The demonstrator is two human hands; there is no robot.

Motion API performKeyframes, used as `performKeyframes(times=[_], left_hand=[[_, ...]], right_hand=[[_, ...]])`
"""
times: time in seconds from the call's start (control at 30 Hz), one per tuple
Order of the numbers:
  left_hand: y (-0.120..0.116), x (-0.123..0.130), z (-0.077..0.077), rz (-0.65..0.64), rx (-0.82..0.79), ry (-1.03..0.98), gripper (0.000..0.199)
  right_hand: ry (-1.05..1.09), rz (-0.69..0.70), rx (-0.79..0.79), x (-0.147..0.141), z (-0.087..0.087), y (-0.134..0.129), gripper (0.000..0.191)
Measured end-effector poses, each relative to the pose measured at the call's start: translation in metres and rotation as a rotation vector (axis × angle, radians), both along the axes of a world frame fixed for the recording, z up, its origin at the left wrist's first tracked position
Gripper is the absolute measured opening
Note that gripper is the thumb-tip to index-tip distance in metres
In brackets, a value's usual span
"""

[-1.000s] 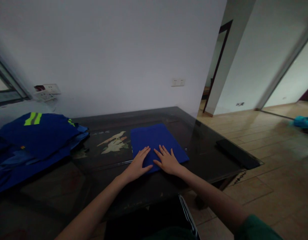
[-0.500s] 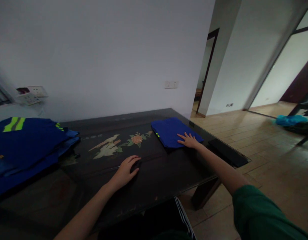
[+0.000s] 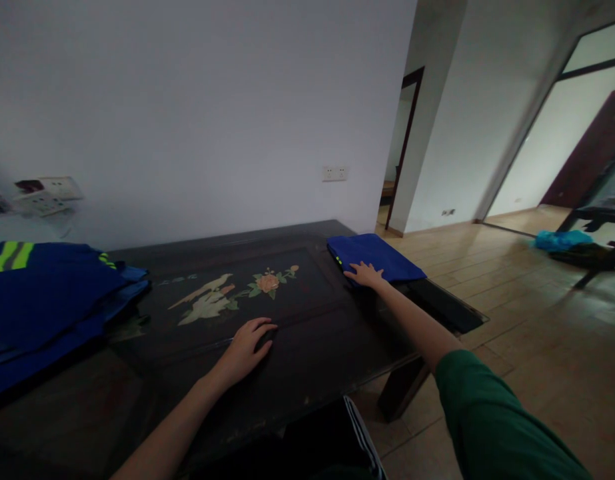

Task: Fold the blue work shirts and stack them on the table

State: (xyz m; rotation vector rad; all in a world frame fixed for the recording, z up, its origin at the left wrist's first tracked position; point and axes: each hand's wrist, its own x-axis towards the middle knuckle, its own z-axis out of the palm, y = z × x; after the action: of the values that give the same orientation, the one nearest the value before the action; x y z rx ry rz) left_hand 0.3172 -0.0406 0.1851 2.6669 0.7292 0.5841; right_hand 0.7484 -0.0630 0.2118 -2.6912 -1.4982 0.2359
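My right hand (image 3: 366, 274) lies with spread fingers on the near left corner of a folded blue garment (image 3: 382, 255), which has a small yellow-green strip on its left edge. The garment rests at the right end of a dark table (image 3: 307, 357). My left hand (image 3: 250, 343) rests on the tabletop below an inlaid bird-and-flower picture, its fingers apart and nothing in them. A pile of blue garments (image 3: 52, 293) with yellow-green and grey reflective bands sits at the table's left end, cut off by the view's edge.
A flat dark object (image 3: 450, 305) lies along the table's right edge, partly behind my forearm. The white wall (image 3: 212, 120) with a socket (image 3: 334, 174) stands behind the table. On the tiled floor at right is a bright blue bag-like bundle (image 3: 562, 239).
The folded garment has slid right toward the table's right edge, now partly covering the flat dark object's far end. My right hand is now nearer its left corner. The view has shifted slightly.
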Motion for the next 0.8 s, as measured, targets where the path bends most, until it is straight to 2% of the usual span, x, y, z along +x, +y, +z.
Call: performKeyframes(times=[0.1, 0.2, 0.37, 0.57, 0.7, 0.8], left_hand=[[0.0, 0.0, -0.001, -0.005, 0.009, 0.003, 0.032], [-0.001, 0.0, 0.001, -0.006, 0.019, 0.018, 0.033], [-0.003, 0.0, 0.002, -0.007, 0.029, 0.036, 0.033], [-0.004, 0.001, 0.001, -0.005, 0.037, 0.037, 0.033], [-0.01, 0.001, 0.008, 0.012, 0.033, 0.058, 0.034], [-0.016, -0.001, 0.016, 0.003, 0.018, 0.068, 0.035]], right_hand=[[0.029, -0.017, 0.012, -0.011, -0.014, 0.005, 0.072], [0.02, 0.02, 0.015, -0.005, -0.02, 0.003, 0.063], [0.015, 0.061, 0.005, 0.012, -0.021, -0.001, 0.059], [-0.017, 0.034, 0.004, 0.013, -0.018, 0.002, 0.058], [-0.051, 0.041, -0.011, 0.015, -0.023, 0.004, 0.059], [-0.081, 0.037, 0.031, 0.026, -0.036, 0.006, 0.06]])
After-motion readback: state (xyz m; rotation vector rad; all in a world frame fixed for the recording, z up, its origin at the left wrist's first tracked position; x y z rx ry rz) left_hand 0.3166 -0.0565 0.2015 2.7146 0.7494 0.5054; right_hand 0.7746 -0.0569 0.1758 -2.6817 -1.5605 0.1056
